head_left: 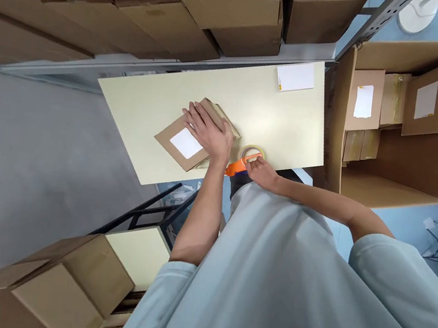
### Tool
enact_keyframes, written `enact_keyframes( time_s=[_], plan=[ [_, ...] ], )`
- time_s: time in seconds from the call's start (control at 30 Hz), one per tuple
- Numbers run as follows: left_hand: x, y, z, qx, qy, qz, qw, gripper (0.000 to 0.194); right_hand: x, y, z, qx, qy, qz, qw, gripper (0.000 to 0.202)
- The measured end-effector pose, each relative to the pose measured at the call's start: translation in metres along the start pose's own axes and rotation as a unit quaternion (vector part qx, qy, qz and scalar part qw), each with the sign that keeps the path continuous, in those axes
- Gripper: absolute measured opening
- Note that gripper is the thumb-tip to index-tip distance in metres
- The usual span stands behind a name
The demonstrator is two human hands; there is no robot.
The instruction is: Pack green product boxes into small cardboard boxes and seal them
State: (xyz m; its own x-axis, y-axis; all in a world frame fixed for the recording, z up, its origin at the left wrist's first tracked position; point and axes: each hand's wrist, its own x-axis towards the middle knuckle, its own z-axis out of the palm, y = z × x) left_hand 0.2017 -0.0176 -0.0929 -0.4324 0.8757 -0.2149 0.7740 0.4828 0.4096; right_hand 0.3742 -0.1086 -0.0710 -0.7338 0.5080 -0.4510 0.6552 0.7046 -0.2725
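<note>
Pale blue shirt (pixel 285 296) fills the lower right of the frame, nearest the camera. Stacked cartons (pixel 136 1) crowd the top; a big open carton (pixel 412 122) at right holds smaller labelled boxes. Another carton (pixel 53 287) sits lower left. Centre frame is a cream table (pixel 284 119). On it, left of centre, lies a small flat box (pixel 183 139) with a white label, flaps not yet sealed. The left hand (pixel 208 129) rests open, palm down, pressing on the box. Just right of it, the right hand (pixel 261 172) grips an orange tape dispenser (pixel 240 164) at the table's near edge. A loose label (pixel 295 77) lies at the far edge. The box looks light, stiff, crushable; best held by its edges.
</note>
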Motion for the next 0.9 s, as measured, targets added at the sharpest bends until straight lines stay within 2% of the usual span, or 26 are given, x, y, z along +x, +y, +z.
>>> enact_keyframes(
  time_s=[0.1,0.17,0.27,0.4,0.47,0.53,0.63,0.73,0.83,0.9],
  plan=[
    [-0.004,-0.011,-0.009,-0.001,-0.048,0.042,0.998,0.105,0.002,-0.006,-0.002,0.015,-0.018,-0.006,1.000,0.046],
    [-0.006,-0.015,-0.012,-0.013,-0.074,0.053,0.996,0.110,-0.008,0.004,-0.002,0.025,-0.025,0.004,0.999,0.051],
    [-0.009,-0.015,-0.014,-0.017,-0.092,0.065,0.993,0.115,-0.048,0.044,0.001,0.022,-0.053,0.048,0.997,0.051],
    [-0.013,-0.014,-0.016,0.024,-0.082,0.093,0.992,0.107,-0.103,0.112,-0.003,-0.010,-0.076,0.120,0.990,0.037],
    [-0.015,-0.015,-0.018,0.027,-0.096,0.117,0.988,0.105,-0.106,0.134,-0.010,-0.024,-0.054,0.151,0.987,0.035],
    [-0.013,-0.018,-0.023,0.018,-0.130,0.151,0.980,0.107,-0.092,0.142,-0.018,-0.032,-0.032,0.169,0.985,0.037],
    [-0.005,-0.026,-0.040,0.020,-0.197,0.209,0.958,0.107,-0.054,0.134,-0.029,-0.037,-0.019,0.160,0.986,0.042],
    [0.004,-0.038,-0.069,0.036,-0.263,0.255,0.930,0.103,-0.023,0.109,-0.035,-0.040,-0.025,0.111,0.993,0.046],
    [0.001,-0.052,-0.099,0.055,-0.303,0.254,0.917,0.101,-0.007,0.076,-0.036,-0.039,-0.036,0.050,0.997,0.049],
    [-0.008,-0.058,-0.108,0.071,-0.295,0.230,0.925,0.099,0.000,0.053,-0.034,-0.033,-0.044,0.026,0.998,0.052]
  ],
)
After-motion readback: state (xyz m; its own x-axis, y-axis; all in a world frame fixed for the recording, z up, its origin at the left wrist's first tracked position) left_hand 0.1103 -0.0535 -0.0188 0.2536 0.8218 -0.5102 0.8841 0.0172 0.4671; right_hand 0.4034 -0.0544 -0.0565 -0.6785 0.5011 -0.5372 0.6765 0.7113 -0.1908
